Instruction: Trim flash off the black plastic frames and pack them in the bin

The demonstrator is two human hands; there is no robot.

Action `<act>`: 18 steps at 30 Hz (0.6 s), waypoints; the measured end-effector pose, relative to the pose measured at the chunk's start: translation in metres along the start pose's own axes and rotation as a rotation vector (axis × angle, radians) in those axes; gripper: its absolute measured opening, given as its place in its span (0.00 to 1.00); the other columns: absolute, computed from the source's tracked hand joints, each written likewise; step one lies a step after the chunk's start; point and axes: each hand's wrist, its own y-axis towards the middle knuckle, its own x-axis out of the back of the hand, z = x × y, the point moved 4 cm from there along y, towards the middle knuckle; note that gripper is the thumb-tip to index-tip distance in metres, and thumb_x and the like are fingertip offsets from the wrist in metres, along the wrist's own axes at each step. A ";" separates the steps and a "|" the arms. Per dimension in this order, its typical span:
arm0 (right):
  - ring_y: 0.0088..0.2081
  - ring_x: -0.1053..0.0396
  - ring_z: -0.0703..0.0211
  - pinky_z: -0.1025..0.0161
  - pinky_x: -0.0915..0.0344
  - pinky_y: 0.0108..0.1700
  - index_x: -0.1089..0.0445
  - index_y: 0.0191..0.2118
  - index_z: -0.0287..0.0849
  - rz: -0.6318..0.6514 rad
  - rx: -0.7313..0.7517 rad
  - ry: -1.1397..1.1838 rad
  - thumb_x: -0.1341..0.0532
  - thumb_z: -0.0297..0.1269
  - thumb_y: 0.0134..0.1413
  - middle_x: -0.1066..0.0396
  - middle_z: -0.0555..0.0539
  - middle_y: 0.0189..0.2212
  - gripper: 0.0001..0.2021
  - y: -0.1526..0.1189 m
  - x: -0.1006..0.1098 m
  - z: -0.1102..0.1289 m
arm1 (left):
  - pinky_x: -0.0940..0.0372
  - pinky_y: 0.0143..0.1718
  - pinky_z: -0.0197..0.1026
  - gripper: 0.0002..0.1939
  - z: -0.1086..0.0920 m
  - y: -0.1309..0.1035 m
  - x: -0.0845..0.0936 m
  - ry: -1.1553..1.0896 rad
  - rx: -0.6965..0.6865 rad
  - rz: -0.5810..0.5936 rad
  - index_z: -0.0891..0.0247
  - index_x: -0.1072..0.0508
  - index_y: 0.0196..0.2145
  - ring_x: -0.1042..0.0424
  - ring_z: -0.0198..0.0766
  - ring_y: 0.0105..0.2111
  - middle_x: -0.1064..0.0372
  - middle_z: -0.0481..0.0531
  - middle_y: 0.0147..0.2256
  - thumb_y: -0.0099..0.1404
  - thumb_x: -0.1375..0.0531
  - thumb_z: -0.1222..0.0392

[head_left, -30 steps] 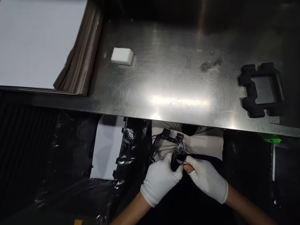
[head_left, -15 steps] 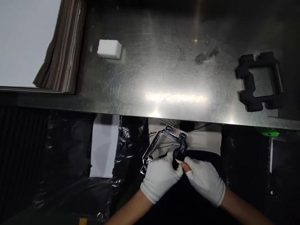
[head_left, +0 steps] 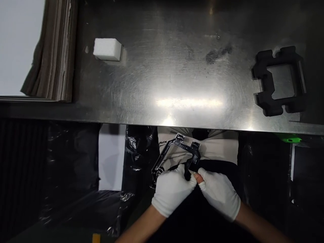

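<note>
My left hand (head_left: 173,189), in a white glove, grips a black angular frame (head_left: 162,158) by its near side. The frame is held above my lap, below the table's front edge, with two small blocks on its far side. My right hand (head_left: 220,192), also gloved but with the thumb tip bare, is closed in a pinch at the frame's near right part. A small pale tip shows at that thumb; what it belongs to is hidden. Both hands nearly meet there, and the left fingers cover part of the frame.
On the metal table (head_left: 141,84) lie a white foam block (head_left: 107,49) and a black foam frame (head_left: 265,81). A stack of brown sheets (head_left: 55,50) with a white top stands at the left. Under the edge hang black plastic sheeting (head_left: 73,155) and white paper (head_left: 111,158).
The view has shifted slightly, moving the table's things left and up. My hands keep their holds; the pale piece by the right thumb shows less than before.
</note>
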 end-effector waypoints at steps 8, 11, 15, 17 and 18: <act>0.30 0.19 0.58 0.65 0.41 0.29 0.26 0.45 0.45 0.006 -0.039 0.078 0.50 0.43 0.84 0.19 0.51 0.31 0.17 0.000 -0.002 -0.002 | 0.31 0.32 0.49 0.22 -0.004 0.000 0.002 0.001 0.064 0.084 0.63 0.19 0.36 0.17 0.57 0.29 0.21 0.59 0.25 0.74 0.45 0.44; 0.29 0.21 0.58 0.65 0.41 0.28 0.28 0.43 0.47 -0.038 -0.050 0.137 0.50 0.44 0.84 0.20 0.51 0.30 0.18 0.000 -0.004 -0.007 | 0.31 0.34 0.50 0.21 -0.006 0.000 0.001 -0.010 0.090 0.116 0.62 0.19 0.38 0.16 0.58 0.30 0.20 0.59 0.26 0.75 0.45 0.44; 0.29 0.24 0.58 0.64 0.35 0.30 0.32 0.41 0.48 -0.126 -0.055 0.397 0.54 0.52 0.83 0.22 0.50 0.31 0.21 -0.002 0.003 -0.018 | 0.29 0.37 0.50 0.22 -0.001 0.003 0.000 -0.040 0.109 0.117 0.63 0.18 0.41 0.16 0.58 0.33 0.18 0.60 0.30 0.76 0.45 0.44; 0.33 0.23 0.56 0.61 0.29 0.35 0.32 0.44 0.48 -0.174 -0.049 0.516 0.55 0.54 0.82 0.21 0.48 0.36 0.21 -0.004 0.011 -0.025 | 0.30 0.36 0.49 0.25 0.006 0.006 0.007 -0.121 0.065 0.117 0.62 0.19 0.38 0.16 0.56 0.33 0.19 0.61 0.30 0.77 0.48 0.44; 0.34 0.23 0.55 0.60 0.28 0.36 0.32 0.45 0.48 -0.183 -0.053 0.558 0.54 0.54 0.81 0.22 0.47 0.37 0.21 -0.005 0.016 -0.030 | 0.30 0.36 0.49 0.27 0.012 0.006 0.013 -0.214 0.028 0.124 0.61 0.20 0.35 0.17 0.54 0.32 0.20 0.60 0.29 0.78 0.50 0.43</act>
